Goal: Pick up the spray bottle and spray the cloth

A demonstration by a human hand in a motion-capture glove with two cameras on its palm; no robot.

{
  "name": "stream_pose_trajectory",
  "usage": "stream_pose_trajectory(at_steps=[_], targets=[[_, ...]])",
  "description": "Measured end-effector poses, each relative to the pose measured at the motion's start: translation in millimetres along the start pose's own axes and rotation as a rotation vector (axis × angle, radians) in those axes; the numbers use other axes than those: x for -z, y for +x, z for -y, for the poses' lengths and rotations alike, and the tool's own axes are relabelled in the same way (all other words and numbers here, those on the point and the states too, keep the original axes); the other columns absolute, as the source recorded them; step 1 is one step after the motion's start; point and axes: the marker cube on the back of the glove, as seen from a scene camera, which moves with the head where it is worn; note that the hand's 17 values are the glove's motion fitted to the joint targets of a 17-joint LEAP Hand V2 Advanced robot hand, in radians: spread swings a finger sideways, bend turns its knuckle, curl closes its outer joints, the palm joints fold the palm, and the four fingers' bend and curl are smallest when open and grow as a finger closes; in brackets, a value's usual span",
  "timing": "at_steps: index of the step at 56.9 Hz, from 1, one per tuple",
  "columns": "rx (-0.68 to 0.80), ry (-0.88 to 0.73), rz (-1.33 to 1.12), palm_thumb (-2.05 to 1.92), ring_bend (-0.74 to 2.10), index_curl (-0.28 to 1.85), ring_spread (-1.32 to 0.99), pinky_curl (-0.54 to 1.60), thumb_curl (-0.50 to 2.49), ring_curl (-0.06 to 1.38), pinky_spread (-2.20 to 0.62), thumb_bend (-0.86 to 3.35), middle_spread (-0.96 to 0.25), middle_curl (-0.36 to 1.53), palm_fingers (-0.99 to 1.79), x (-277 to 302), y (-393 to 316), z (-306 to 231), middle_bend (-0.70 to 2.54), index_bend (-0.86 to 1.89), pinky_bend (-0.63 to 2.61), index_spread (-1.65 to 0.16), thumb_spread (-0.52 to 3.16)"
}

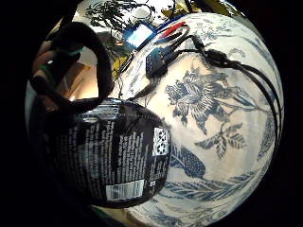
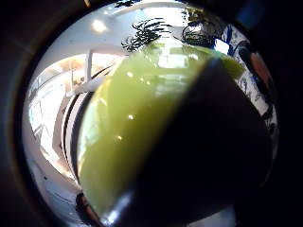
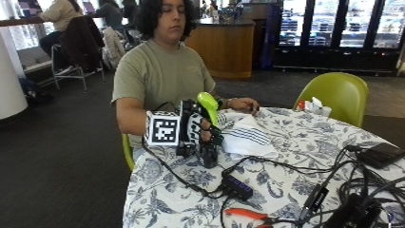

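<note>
Three views: from outside, your gloved right hand (image 3: 196, 129) grips the spray bottle (image 3: 207, 114) upright above the table (image 3: 297, 142), beside the striped cloth (image 3: 248, 137). Only the palm views show its black label (image 1: 113, 156) and green head (image 2: 137, 123) close up.

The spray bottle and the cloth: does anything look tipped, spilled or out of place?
Nothing stands out. The gloved right hand holds the spray bottle upright above the table, beside the striped cloth; no spill shows.

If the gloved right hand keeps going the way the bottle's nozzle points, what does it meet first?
Probably the striped cloth: the right hand holds the spray bottle upright just beside it, nozzle toward it. Depth is uncertain.
</note>
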Motion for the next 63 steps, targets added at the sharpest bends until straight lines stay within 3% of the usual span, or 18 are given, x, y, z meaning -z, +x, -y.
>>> stream_pose_trajectory(at_steps=[21,26,34,48,54,63], targets=[[-0.037,-0.041,0.088,0.68,0.48,0.31,-0.09,0.3,0.37,0.36,0.05,-0.02,-0.03,0.41,1.03,-10,-12,43,0.27,0.19,0.15,-0.21,0.89],[-0.036,-0.074,0.16,0.79,0.53,0.32,-0.13,0.35,0.39,0.39,-0.06,0.01,-0.09,0.44,1.31,-7,-23,50,0.34,0.14,0.27,-0.23,0.9],[0.033,-0.148,0.193,0.96,0.63,0.36,-0.17,0.39,0.47,0.44,-0.18,0.04,-0.14,0.5,1.39,4,-44,45,0.47,0.19,0.35,-0.23,0.78],[0.203,-0.462,0.164,0.99,0.71,0.46,-0.19,0.44,0.59,0.49,-0.26,-0.02,-0.18,0.56,1.39,32,-143,36,0.59,0.28,0.47,-0.25,0.54],[0.173,-0.643,0.138,0.99,0.73,0.5,-0.2,0.45,0.62,0.5,-0.26,-0.03,-0.19,0.58,1.37,31,-183,25,0.62,0.3,0.48,-0.25,0.5],[0.013,-0.856,0.022,0.98,0.75,0.53,-0.2,0.45,0.66,0.51,-0.27,-0.03,-0.19,0.59,1.36,14,-225,12,0.64,0.31,0.5,-0.25,0.47]])
